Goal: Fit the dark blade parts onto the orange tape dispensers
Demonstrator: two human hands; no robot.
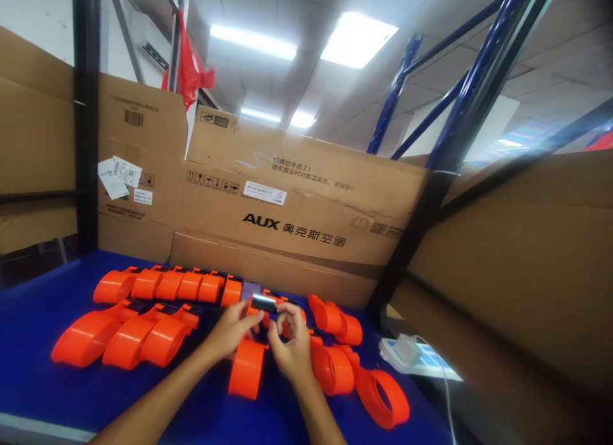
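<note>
Near the middle of the blue tabletop, my left hand (234,330) has its fingers closed on one end of a shiny black buckle (264,303) on an orange strap. My right hand (290,343) is at the buckle's other end, thumb and fingers curled together in a pinch; what lies between them is too small to make out. Below and between the hands sits a looped orange strap (246,368); whether it belongs to the same buckle is hidden by my fingers. Part of another orange strap shows behind my right hand.
Looped orange straps with dark buckles stand in rows at the left (165,339) and right (383,397). Cardboard panels (287,196) wall the back and sides. A blue-black rack post (412,241) rises at the right, beside a white power strip (421,357) with a cable.
</note>
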